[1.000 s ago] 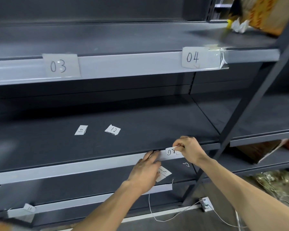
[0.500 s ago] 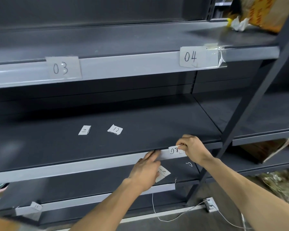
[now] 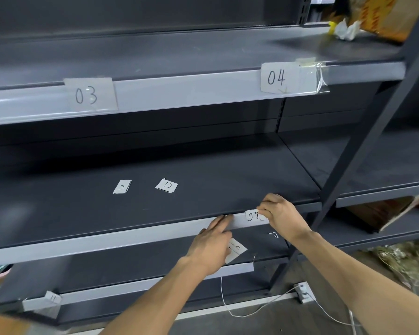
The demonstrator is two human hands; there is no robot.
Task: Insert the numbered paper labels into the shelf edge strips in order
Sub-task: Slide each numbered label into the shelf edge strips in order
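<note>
The 08 label sits at the strip of the middle shelf, and its long axis runs along the strip, left to right. Your right hand is the nearer one. It pinches the label's right end between thumb and fingers, so the label lies just left of that hand, touching it. Your left hand is lower and further left, with its fingers straight and their tips pressed on the strip just beside the label's left edge. The label therefore lies between your two hands. The next move likely depends on holding the label's long edge parallel with the strip's channel. I cannot tell whether it is already tucked in. The 10 label and 12 label lie loose on the middle shelf, well apart from both hands.
</note>
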